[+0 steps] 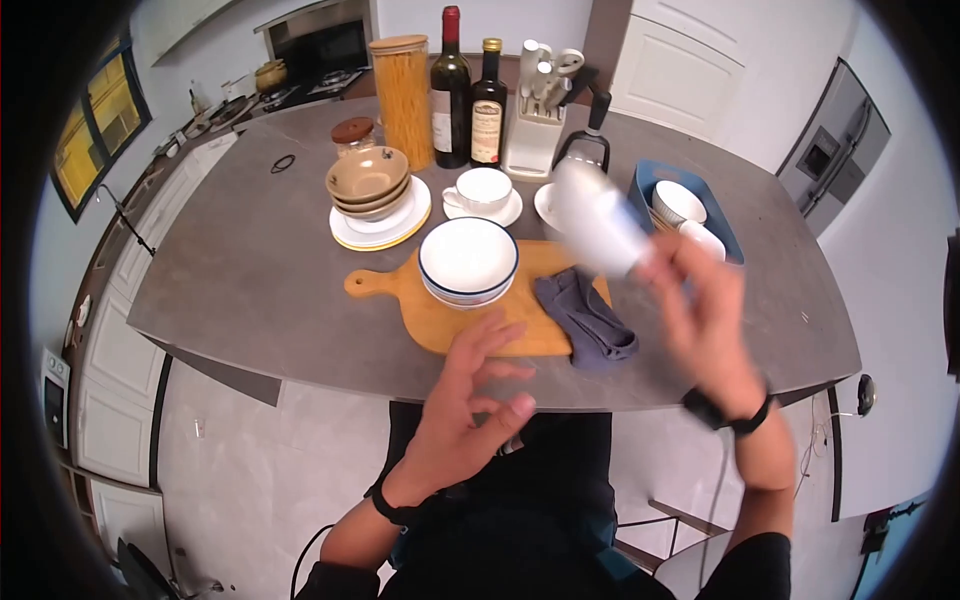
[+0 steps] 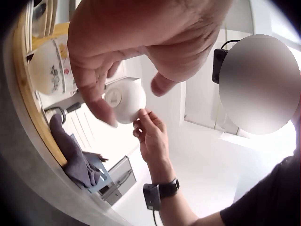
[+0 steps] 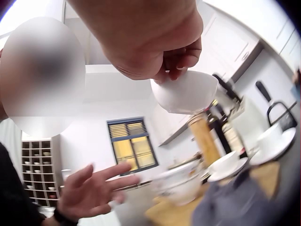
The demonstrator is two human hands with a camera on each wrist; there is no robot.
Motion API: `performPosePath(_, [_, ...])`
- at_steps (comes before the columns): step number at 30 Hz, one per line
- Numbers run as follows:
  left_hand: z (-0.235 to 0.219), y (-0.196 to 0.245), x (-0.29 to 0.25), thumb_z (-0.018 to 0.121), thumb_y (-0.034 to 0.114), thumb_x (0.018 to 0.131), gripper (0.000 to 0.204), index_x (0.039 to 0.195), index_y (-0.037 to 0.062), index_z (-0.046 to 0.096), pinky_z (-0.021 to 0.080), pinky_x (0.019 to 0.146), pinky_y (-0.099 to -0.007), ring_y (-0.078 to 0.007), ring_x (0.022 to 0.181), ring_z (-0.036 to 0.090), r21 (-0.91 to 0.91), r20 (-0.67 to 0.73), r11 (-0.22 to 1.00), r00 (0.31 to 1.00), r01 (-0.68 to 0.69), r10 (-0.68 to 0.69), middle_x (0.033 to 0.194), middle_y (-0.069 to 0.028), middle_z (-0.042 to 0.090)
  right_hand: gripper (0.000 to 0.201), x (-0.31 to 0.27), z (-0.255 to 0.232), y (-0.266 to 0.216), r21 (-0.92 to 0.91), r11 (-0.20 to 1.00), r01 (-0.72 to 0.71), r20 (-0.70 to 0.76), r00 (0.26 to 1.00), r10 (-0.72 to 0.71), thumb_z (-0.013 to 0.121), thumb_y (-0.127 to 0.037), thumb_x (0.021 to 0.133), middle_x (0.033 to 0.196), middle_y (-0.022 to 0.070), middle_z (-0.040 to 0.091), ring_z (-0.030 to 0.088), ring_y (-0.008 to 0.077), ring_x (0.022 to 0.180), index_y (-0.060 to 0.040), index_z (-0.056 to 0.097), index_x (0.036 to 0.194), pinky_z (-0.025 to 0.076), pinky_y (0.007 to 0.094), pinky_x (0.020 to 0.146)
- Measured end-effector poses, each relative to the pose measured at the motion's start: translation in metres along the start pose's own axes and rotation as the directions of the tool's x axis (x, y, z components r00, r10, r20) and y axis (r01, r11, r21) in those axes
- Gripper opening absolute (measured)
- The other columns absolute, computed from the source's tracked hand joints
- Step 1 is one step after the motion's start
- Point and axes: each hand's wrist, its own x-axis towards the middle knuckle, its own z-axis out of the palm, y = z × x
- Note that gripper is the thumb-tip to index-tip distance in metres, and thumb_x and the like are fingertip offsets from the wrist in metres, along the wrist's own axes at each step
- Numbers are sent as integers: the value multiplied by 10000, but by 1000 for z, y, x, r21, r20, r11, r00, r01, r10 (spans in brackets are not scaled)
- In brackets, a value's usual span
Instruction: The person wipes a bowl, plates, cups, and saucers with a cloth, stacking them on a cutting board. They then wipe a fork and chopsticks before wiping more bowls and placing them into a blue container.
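Note:
My right hand [image 1: 705, 315] pinches a white bowl [image 1: 600, 225] by its rim, lifted above the right end of the wooden cutting board [image 1: 540, 345]. In the left wrist view the bowl [image 2: 131, 101] is tipped, its underside with a round foot showing. My left hand [image 1: 462, 420] holds nothing; its fingers are spread and loosely bent over the counter's front edge. Just beyond its fingertips a stack of white bowls [image 1: 468, 258] with a blue rim sits on the board. A dark grey cloth [image 1: 590, 325] lies crumpled over the board's right edge.
Behind the board stand white cups on saucers [image 1: 483, 192] and brown bowls [image 1: 368, 175] stacked on plates. Farther back are a pasta jar [image 1: 402, 105], two bottles [image 1: 452, 100] and a knife block [image 1: 535, 135]. A blue bin [image 1: 735, 225] with dishes is at the right.

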Motion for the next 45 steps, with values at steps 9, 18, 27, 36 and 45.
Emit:
performPosePath(9, [0,-60,-42,837,540,823,1087,1569,9,251,432,1125,-402,-240,1382,488,-550,-100,832,984,69,-147,1492,-127,462,307,-68,42,-35,217,965,146,145,973,-180,817,-157,822,988,130,693,692,315,818,-1,705,1062,569,394,669])
performPosePath(18, [-12,-54,-54,775,714,783,1187,1586,6,262,364,1193,-441,-254,1438,440,-674,-78,730,973,108,-216,1549,-134,443,318,-60,82,45,-202,977,71,246,969,-20,714,-64,888,1241,187,680,643,389,1049,17,697,1195,504,454,956])
performPosePath(27, [1,-40,-39,671,755,850,1132,1582,-8,267,355,1189,-410,-240,1421,450,-560,65,802,976,207,-207,1505,-144,462,414,-63,66,-42,75,901,426,236,871,-432,658,-93,760,1238,135,674,640,298,1117,-31,734,1163,554,400,925])
performPosePath(36, [-3,-46,-28,860,544,700,1123,1530,-9,343,397,1120,-379,-232,1330,512,-208,-82,972,992,-108,93,1435,-133,501,378,-89,63,-62,322,946,25,438,882,-172,680,26,764,1189,134,687,638,315,1093,17,697,1141,543,398,923])
performPosePath(45, [-14,-57,-32,977,469,535,1266,1543,17,359,394,1139,-405,-296,1351,529,-69,-118,991,987,-118,109,1482,-171,496,263,-122,52,-70,756,-190,-627,625,604,495,592,-60,1031,1186,111,717,698,179,1020,37,629,1272,560,338,933])
